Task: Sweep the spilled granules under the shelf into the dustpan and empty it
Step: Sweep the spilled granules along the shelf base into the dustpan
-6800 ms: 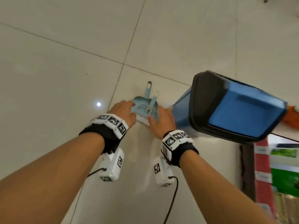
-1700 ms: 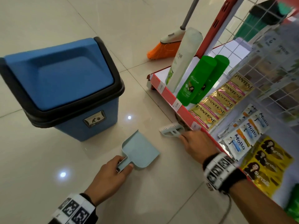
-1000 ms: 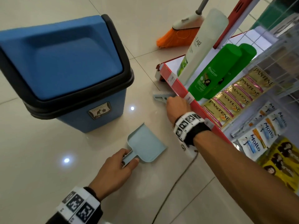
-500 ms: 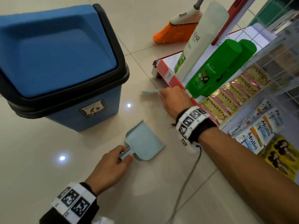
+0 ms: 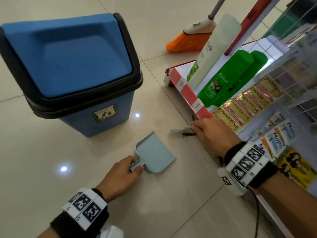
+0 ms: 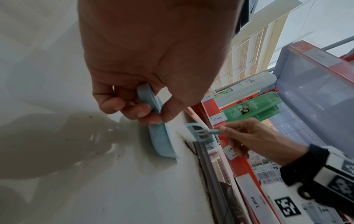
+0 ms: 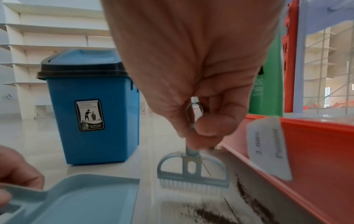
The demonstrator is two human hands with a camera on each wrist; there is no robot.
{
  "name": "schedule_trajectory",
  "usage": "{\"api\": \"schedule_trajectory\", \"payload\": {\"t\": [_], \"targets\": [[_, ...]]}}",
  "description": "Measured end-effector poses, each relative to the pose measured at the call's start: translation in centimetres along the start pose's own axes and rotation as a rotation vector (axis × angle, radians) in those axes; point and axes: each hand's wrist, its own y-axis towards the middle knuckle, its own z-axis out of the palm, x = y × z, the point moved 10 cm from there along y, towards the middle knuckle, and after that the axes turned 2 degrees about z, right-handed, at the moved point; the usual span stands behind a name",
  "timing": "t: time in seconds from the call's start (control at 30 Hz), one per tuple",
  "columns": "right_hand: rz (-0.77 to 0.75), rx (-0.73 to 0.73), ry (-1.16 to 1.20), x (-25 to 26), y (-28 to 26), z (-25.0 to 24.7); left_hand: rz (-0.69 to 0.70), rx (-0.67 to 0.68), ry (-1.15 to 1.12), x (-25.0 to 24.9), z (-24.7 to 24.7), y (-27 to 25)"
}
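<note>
Nearby, Pantene sachets [image 5: 247, 103], shelf tag [image 5: 197, 105] "22.000"

1 dustpan [image 5: 155, 152], 1 brush [image 7: 193, 171], 1 bin [image 5: 72, 66], 2 grn bottles [image 5: 228, 78].

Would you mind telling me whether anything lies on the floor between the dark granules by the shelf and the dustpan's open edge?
Nothing visible does. Bare tile separates the granules from the dustpan, held by the left hand. The brush, in the right hand, stands beside them.
</note>
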Motion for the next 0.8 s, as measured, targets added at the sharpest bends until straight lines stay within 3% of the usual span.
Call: {"api": "schedule_trajectory", "payload": {"t": [0.13, 0.23, 0.4, 0.57, 0.8], "targets": [[-0.070, -0.105, 0.067, 1.8, 2.6, -0.3, -0.001, 0.003, -0.001, 0.0, 0.4, 0.0], [-0.016, 0.008, 0.042, 0.8, 2.8, 1.8, -0.006, 0.011, -0.014, 0.0, 0.7, 0.0], [0.023, 0.151, 0.027, -2.9, -1.8, 3.4, -0.009, 0.030, -0.003, 0.0, 1.1, -0.1], [-0.086, -0.075, 0.225, -1.8, -3.9, -0.3, 0.005, 0.037, 0.006, -0.5, 1.5, 0.2], [-0.120, -0.219, 0.139, 2.4, 0.5, -2.6, 0.033, 0.016, -0.003, -1.0, 1.1, 0.7]]}}
